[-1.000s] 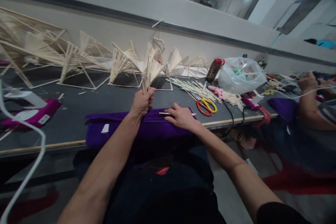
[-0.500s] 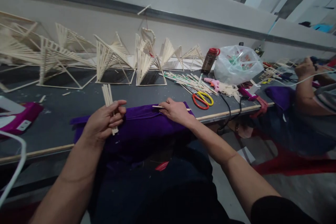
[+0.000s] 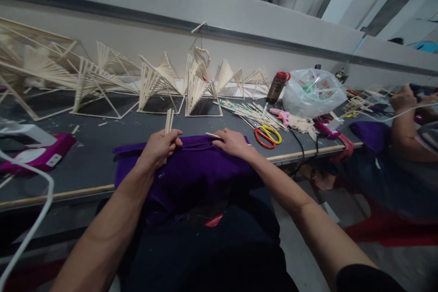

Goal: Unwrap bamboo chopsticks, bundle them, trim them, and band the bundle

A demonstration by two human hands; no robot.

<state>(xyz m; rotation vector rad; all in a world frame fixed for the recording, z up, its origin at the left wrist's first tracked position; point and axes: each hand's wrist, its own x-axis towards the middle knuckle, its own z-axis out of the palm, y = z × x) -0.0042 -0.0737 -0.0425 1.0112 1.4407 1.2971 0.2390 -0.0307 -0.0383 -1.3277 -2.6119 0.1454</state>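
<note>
My left hand (image 3: 161, 145) is closed around a small bundle of pale wooden sticks (image 3: 169, 122), which point upward above the fingers. To its right, my right hand (image 3: 232, 141) pinches a single thin stick (image 3: 212, 135) just above the purple cloth (image 3: 195, 159). That cloth hangs over the table's front edge and across my lap. Behind both hands stand several twisted frames built of sticks, the nearest being a small frame (image 3: 201, 96). Scissors (image 3: 268, 136) with red and yellow handles lie right of my right hand.
Loose sticks (image 3: 249, 112), a pink glue gun (image 3: 281, 116), a dark bottle (image 3: 278, 86) and a plastic bag (image 3: 313, 91) are at the back right. A magenta device (image 3: 41, 153) with a white cable is at left. Another person's hand (image 3: 404, 98) works at far right.
The view has shifted, so the table things appear further right. My left hand has moved closer to my right hand, its fingers more closed and its sticks more upright.
</note>
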